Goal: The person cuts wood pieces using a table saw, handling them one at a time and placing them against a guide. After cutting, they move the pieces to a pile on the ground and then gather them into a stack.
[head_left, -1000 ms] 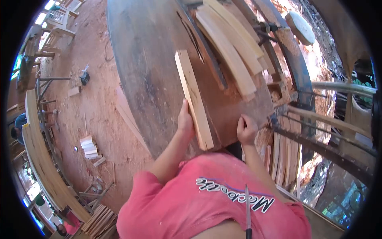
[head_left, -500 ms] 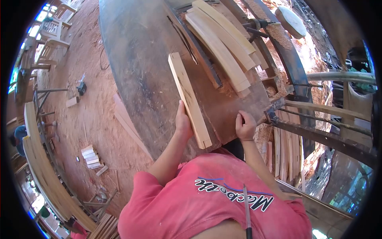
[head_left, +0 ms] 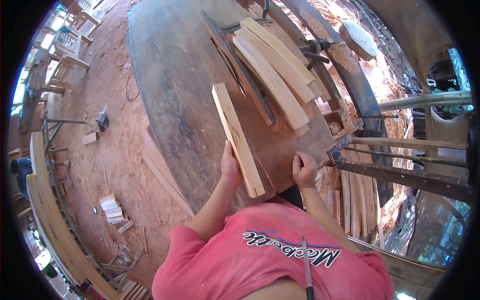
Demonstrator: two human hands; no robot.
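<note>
A pale, squared wooden bar [head_left: 237, 140] with dark streaks along one face lies lengthwise over the worktable [head_left: 175, 85]. My left hand [head_left: 231, 169] grips its left edge near the close end, thumb upright along the side and the other fingers mostly hidden. To the right of the bar, my right hand [head_left: 304, 170] is curled into a loose fist above the brown tabletop, apart from the wood. Nothing shows between its fingers. Beyond both hands, a dark guide rail [head_left: 245, 75] runs along the table beside a slot.
Several curved pale boards [head_left: 275, 75] are stacked right of the rail. A metal frame [head_left: 400, 170] stands at the right, with upright planks [head_left: 357, 200] near it. On the dirt floor lie small wood blocks [head_left: 114, 209]. Wooden chairs [head_left: 72, 45] stand far left.
The whole view has shifted slightly, so the table and bar sit a little lower. Both hands keep nearly the same pose, the left still on the bar.
</note>
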